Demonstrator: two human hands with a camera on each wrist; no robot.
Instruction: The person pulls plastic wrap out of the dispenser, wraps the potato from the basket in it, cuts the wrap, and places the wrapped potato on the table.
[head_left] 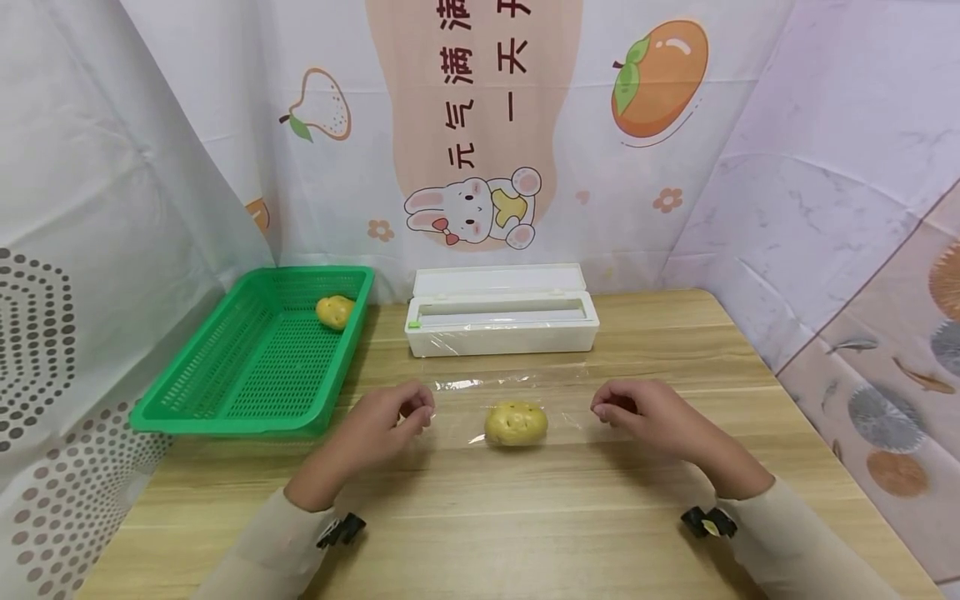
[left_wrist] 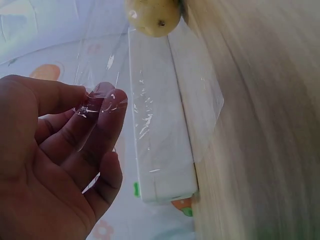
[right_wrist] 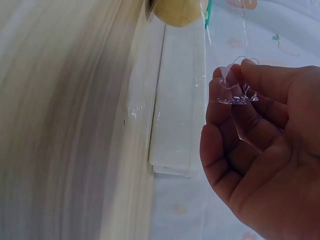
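A sheet of clear plastic wrap (head_left: 457, 421) stretches between the two hands, low over the table. My left hand (head_left: 390, 421) pinches its left side between thumb and fingertips, as the left wrist view shows with the gathered film (left_wrist: 95, 102). On the other side, my right hand (head_left: 648, 412) pinches the film's crinkled edge (right_wrist: 240, 100). Midway between the hands sits a yellow potato (head_left: 516, 423) with small dark eyes, overlapping the film in the head view.
Behind the potato stands a white wrap dispenser box (head_left: 502, 340) with its lid raised and a roll inside. To the left, a green plastic basket (head_left: 330, 392) holds another potato (head_left: 335, 312). A printed curtain (head_left: 322, 192) hangs behind the wooden table (head_left: 525, 533).
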